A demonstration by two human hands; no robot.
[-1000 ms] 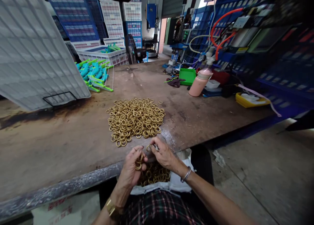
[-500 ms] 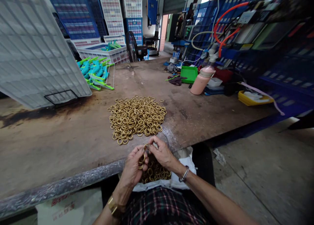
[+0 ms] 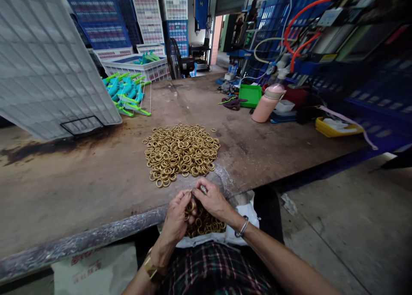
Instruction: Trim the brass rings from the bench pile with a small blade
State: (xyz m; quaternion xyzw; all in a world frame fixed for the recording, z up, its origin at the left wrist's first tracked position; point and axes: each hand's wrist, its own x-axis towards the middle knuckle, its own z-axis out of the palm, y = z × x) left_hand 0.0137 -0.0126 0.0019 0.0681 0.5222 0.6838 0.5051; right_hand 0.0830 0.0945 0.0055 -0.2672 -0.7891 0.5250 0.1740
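Nearside of the ring pile (image 3: 183, 151), our left hand (image 3: 176, 212) curls round rings (image 3: 191, 206), right hand (image 3: 213, 200) pinches a metal piece (image 3: 204, 189); plenty loose, done-count unclear.

Pink bottle (image 3: 266, 107) near green tray (image 3: 250, 96)

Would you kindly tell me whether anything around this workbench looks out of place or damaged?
A dark stain marks the tabletop by the white ribbed panel, unlike the plainer brown around it. A crumpled pale scrap lies on the floor, like stray litter. One gold-coloured ring sits just apart from the pile.
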